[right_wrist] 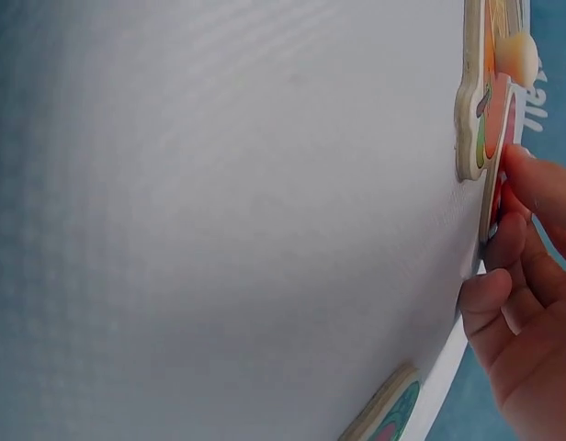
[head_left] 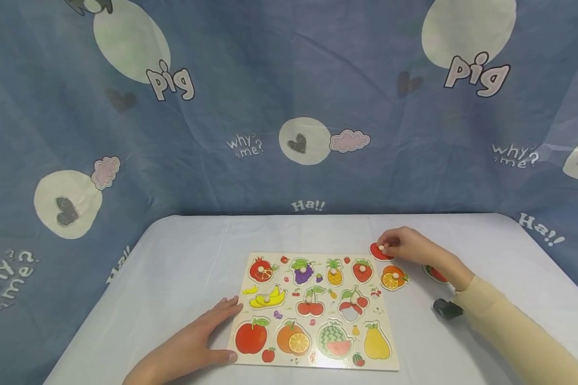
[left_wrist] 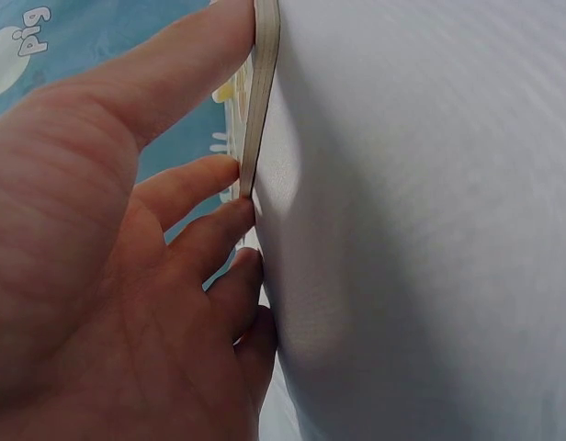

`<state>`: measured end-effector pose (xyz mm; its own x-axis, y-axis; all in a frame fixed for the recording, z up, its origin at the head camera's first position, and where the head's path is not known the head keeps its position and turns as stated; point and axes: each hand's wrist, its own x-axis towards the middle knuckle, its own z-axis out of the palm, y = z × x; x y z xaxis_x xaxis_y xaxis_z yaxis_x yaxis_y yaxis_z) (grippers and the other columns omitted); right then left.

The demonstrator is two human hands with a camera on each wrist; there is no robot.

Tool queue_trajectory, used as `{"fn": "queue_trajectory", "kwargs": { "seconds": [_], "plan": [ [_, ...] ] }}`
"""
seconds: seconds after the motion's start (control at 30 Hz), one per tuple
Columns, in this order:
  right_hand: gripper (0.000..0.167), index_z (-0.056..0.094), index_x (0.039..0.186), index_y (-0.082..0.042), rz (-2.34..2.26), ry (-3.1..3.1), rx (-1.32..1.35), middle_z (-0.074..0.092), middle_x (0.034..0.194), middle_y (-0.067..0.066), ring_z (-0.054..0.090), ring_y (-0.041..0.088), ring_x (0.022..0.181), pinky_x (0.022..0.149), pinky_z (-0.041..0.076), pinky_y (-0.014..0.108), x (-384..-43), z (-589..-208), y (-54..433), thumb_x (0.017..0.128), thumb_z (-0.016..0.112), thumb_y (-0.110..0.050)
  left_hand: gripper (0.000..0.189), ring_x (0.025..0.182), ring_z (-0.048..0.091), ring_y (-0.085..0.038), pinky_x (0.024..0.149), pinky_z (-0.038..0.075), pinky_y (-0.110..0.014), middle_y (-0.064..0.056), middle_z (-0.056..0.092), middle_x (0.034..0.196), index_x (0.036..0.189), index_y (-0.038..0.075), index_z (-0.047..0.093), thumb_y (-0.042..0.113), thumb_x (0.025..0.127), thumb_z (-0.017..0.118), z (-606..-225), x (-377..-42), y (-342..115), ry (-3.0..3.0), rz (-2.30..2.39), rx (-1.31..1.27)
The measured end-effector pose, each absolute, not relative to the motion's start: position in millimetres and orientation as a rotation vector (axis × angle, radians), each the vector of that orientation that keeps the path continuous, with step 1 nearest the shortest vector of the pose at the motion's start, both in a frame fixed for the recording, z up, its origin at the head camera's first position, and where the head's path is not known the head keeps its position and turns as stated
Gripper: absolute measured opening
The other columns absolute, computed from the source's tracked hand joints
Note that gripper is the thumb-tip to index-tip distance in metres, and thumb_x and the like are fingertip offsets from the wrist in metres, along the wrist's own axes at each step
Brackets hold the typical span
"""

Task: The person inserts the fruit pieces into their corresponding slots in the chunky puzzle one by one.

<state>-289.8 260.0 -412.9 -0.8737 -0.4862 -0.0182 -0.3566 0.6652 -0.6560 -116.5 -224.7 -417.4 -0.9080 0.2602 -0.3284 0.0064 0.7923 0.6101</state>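
Observation:
A pale wooden fruit puzzle board point(head_left: 289, 321) lies flat on the table. My left hand point(head_left: 197, 337) rests against its left edge, thumb and fingers stretched out; the left wrist view shows the fingertips point(left_wrist: 226, 170) touching the board's side. Beyond the board's far right corner, my right hand point(head_left: 407, 245) pinches a round red fruit puzzle piece point(head_left: 377, 253) by its small knob. The fingers partly cover that piece, which lies at the table surface. Closest to it is an orange puzzle piece point(head_left: 398, 279), beside the board's right edge.
A watermelon puzzle piece point(head_left: 434, 274) lies under the right forearm, partly hidden. A dark object point(head_left: 445, 309) sits by the right sleeve's cuff point(head_left: 477, 297). Knobbed fruit pieces fill the board's upper two rows. A blue printed curtain point(head_left: 250, 182) hangs behind the white table point(head_left: 183, 267).

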Motion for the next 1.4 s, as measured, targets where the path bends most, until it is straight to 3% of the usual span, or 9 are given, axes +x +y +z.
{"fn": "queue_trajectory", "kwargs": {
  "seconds": [0.67,1.4],
  "plan": [
    [0.011,0.070,0.099,-0.005,-0.946,2.811,-0.666,0.062,0.082,-0.001,0.053,0.017,0.076,0.066,0.048,0.026,-281.8,-406.6,261.0,0.089,0.067,0.000,0.094,0.143,0.029,-0.031,0.104,0.036,-0.063,0.001,0.034,0.157,0.149,0.030,0.044,0.052,0.067,0.085,-419.1,-117.1,-224.8,2.602,0.856,0.211],
    [0.013,0.071,0.100,-0.010,-1.025,2.832,-0.688,0.064,0.084,-0.004,0.057,0.017,0.080,0.066,0.051,0.027,-243.5,-391.2,248.0,0.089,0.071,-0.004,0.094,0.143,0.030,-0.031,0.103,0.038,-0.063,-0.002,0.036,0.156,0.148,0.030,0.045,0.053,0.065,0.085,-419.1,-116.6,-224.6,2.605,0.845,0.168]
  ]
}}
